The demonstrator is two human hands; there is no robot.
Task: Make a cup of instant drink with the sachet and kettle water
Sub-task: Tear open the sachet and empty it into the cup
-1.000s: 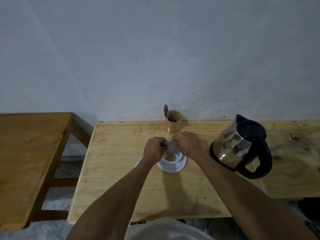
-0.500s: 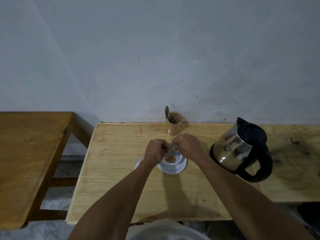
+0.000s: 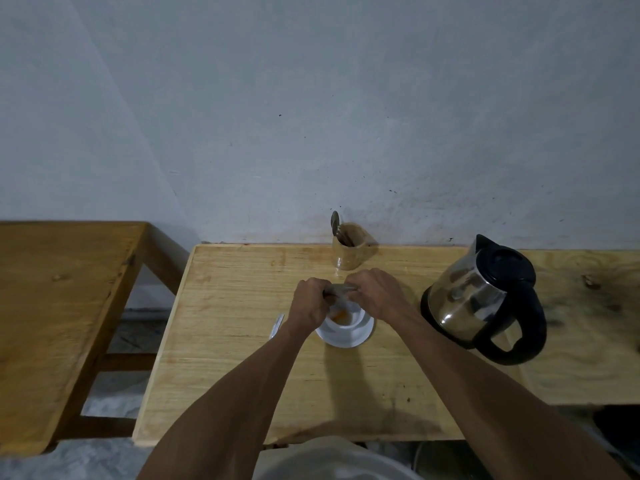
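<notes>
A white cup [image 3: 353,320] stands on a white saucer [image 3: 346,337] in the middle of the light wooden table [image 3: 242,358]. Orange powder [image 3: 338,315] lies inside the cup. Both hands hold a silvery sachet [image 3: 341,289] flat just above the cup's far rim: my left hand [image 3: 309,304] pinches its left end, my right hand [image 3: 375,292] its right end. The steel kettle [image 3: 485,299] with black lid and handle sits to the right of the cup, its spout toward the wall.
A wooden holder [image 3: 349,249] with a spoon [image 3: 335,223] in it stands by the wall behind the cup. A small white scrap [image 3: 277,326] lies left of the saucer. A darker wooden table [image 3: 59,306] stands at the left across a gap.
Both hands stay over the cup with the sachet between them; the sachet now lies flatter. The view has shifted slightly.
</notes>
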